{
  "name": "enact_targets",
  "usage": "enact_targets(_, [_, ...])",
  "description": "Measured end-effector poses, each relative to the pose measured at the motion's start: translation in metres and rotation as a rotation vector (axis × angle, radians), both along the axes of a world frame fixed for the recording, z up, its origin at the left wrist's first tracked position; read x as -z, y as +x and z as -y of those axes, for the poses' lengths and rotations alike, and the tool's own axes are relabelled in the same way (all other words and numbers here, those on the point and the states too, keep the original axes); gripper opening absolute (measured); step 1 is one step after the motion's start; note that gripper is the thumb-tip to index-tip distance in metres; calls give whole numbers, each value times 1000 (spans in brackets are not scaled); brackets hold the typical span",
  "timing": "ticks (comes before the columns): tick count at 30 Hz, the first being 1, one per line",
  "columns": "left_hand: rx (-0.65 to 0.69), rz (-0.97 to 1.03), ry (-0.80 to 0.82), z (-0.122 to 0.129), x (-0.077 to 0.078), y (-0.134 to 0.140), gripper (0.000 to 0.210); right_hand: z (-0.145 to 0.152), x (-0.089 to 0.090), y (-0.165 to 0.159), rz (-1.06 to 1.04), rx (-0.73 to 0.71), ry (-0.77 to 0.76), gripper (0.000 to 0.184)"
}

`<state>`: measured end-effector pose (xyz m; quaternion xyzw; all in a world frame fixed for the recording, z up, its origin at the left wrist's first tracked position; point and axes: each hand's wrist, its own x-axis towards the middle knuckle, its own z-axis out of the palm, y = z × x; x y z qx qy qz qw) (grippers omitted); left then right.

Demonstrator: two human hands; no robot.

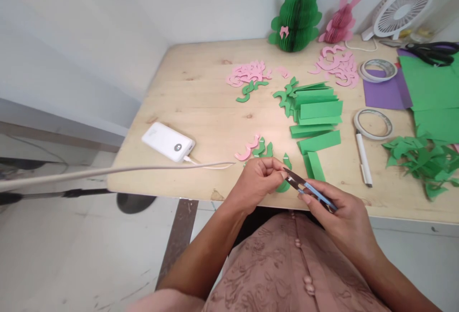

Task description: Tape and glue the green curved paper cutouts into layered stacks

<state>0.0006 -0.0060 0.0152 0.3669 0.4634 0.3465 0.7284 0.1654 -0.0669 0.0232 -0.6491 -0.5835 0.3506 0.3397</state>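
My right hand (340, 209) is wrapped round blue-handled snips (317, 193) with dark blades, which point up and left. Their tips meet the fingertips of my left hand (260, 180), whose thumb and forefinger are pinched together. What they pinch is too small or hidden to make out. A small white bit shows between the blades. Beneath and beside the hands lie green cut-paper pieces (286, 160), some with white strips on them, and a wavy pink paper piece (247, 149). Part of the green paper is covered by my left hand.
Folded green strips (319, 111) lie beyond my hands, with pink cutouts (251, 72) farther back. Tape rolls (373, 124), a white marker (364, 160) and green scraps (426, 159) are on the right. A white power bank (168, 142) with a cable lies left. Paper rabbits (299, 15) and a fan (401, 10) stand behind.
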Motion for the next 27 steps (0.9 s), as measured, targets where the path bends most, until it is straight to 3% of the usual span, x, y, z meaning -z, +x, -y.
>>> enact_targets(27, [-11,-56,-4,0,1,4,11,4,6,1,59,1,16,21])
